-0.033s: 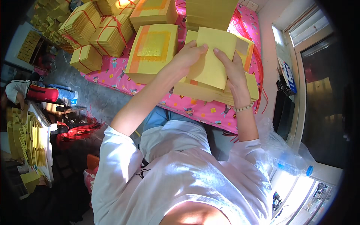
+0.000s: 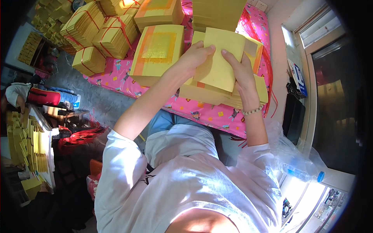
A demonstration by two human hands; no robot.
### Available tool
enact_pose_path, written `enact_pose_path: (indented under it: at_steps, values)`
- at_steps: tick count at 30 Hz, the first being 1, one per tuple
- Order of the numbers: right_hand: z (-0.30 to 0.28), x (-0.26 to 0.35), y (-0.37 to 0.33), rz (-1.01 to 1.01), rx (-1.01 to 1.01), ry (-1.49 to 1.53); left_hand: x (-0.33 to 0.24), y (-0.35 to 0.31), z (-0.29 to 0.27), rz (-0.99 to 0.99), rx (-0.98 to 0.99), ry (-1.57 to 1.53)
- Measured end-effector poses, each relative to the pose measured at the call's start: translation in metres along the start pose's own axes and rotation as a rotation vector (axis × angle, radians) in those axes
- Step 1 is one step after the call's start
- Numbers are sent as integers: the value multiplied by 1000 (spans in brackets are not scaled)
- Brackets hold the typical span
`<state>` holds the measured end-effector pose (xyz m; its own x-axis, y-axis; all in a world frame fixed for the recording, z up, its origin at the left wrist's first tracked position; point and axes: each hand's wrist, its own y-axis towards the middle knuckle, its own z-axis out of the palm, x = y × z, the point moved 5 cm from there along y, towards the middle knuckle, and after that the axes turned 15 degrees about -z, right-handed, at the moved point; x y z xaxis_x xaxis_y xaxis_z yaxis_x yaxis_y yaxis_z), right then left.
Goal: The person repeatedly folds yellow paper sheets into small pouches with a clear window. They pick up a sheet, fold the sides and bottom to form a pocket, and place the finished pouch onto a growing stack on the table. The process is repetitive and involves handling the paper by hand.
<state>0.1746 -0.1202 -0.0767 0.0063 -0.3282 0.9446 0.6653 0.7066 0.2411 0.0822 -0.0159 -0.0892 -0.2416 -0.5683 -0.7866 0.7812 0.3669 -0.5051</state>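
Observation:
Between my two hands is a sheaf of plain yellow paper (image 2: 218,73), tilted above a stack of yellow paper (image 2: 206,95) on the pink table. My left hand (image 2: 197,56) grips its left edge, thumb on top and the fingers behind it. On the right edge, my right hand (image 2: 240,70) is closed the same way, with a beaded bracelet on the wrist. How thick the sheaf is, I cannot tell. Just left of my hands sits another stack of joss paper (image 2: 163,73), with an orange band and a gold foil square on top.
A patterned pink cloth (image 2: 116,79) covers the table. Bundles tied with red string (image 2: 114,37) stand at its far left, and loose red strings (image 2: 268,73) hang along the right. A plastic bag (image 2: 289,155) lies by the window. Another person (image 2: 19,93) is at the far left.

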Motion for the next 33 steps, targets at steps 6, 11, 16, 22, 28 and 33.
enact_pose_path:
  at_steps: [6,11,16,22,28,33]
  values:
    - [-3,-1,4,48,8,-2,-2,2,0,-21,-59,69]
    - [-3,3,2,32,131,-167,-1,18,-11,74,-50,57]
    - [-7,-4,0,-49,137,-187,2,26,-13,164,-106,151]
    - [-7,10,-17,-242,72,-264,11,9,-6,496,-174,277]
    - [-6,18,-43,-252,123,-279,23,-30,6,698,-174,251]
    - [-9,21,-55,-239,100,-183,32,-48,10,642,-108,205]
